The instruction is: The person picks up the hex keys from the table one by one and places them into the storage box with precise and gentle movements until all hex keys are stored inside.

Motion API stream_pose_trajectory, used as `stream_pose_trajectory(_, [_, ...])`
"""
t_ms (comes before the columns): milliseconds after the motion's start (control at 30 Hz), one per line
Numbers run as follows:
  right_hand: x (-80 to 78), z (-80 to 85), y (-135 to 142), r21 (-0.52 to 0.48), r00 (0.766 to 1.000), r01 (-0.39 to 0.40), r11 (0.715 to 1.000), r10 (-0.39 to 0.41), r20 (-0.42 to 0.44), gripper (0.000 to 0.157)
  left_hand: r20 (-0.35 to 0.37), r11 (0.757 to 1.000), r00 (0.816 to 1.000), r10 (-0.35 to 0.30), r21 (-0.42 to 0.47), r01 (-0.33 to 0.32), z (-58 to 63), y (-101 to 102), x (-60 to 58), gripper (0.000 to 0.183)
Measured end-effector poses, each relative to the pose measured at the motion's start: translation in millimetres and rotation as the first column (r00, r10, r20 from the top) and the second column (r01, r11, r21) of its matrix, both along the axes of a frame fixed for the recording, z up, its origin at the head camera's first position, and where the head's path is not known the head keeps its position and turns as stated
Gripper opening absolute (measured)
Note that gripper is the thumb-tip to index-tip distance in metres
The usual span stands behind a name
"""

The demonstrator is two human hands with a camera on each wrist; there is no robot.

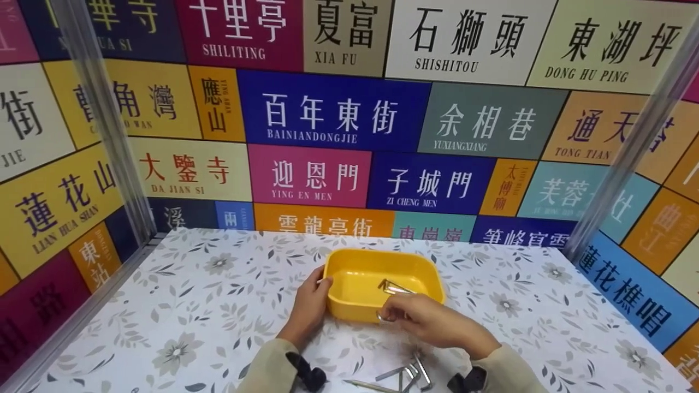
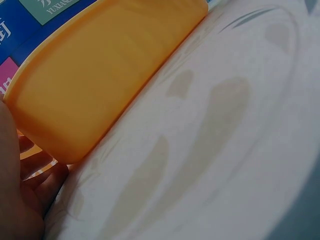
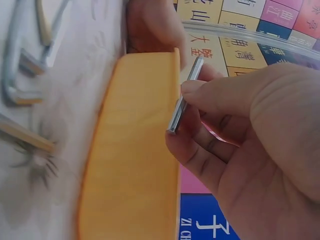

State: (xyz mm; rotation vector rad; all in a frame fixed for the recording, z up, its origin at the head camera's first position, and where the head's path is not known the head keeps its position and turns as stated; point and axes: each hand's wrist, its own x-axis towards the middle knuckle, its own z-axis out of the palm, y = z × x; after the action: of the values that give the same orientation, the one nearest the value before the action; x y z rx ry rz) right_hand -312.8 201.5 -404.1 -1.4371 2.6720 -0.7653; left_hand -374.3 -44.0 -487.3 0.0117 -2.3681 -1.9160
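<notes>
A yellow plastic box, open at the top, stands on the table. My left hand grips its left end, with the thumb at the rim and the fingers against the outside wall, as the left wrist view shows. Over the box's near right rim, my right hand pinches a silver hex key between thumb and fingers; part of the key is hidden by the hand. Inside the box, bent metal hex keys lean near the right side, partly covered by my right hand.
Several more hex keys lie in a loose pile on the near part of the table, between my forearms. A white cloth with a floral pattern covers the table. Behind stands a wall of coloured signs, with clear upright panels at both sides.
</notes>
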Motion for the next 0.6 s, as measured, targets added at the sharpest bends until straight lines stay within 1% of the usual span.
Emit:
stream_pose_trajectory(100, [-7.0,4.7,1,0.005,1.0,0.029,1.0,-0.029,-0.013,0.022,0.01,1.0,1.0,0.001,-0.003,-0.001,0.3,0,0.3,0.05])
stream_pose_trajectory(300, [-22.2,7.5,5,0.056,0.991,0.126,0.99,-0.123,-0.057,0.019,0.0,1.0,1.0,0.0,-0.019,0.0,0.3,-1,-0.9,0.049])
stream_pose_trajectory(500, [-38.1,0.5,5,0.073,0.981,0.158,0.985,-0.148,-0.127,0.016,-0.009,1.0,1.0,-0.016,-0.006,0.016,-0.8,-2,-0.8,0.049])
stream_pose_trajectory(600, [-46.2,-5.5,5,0.078,0.98,0.163,0.984,-0.153,-0.124,0.014,-0.035,1.0,0.999,-0.018,-0.012,0.018,-1.9,-2,-0.4,0.049])
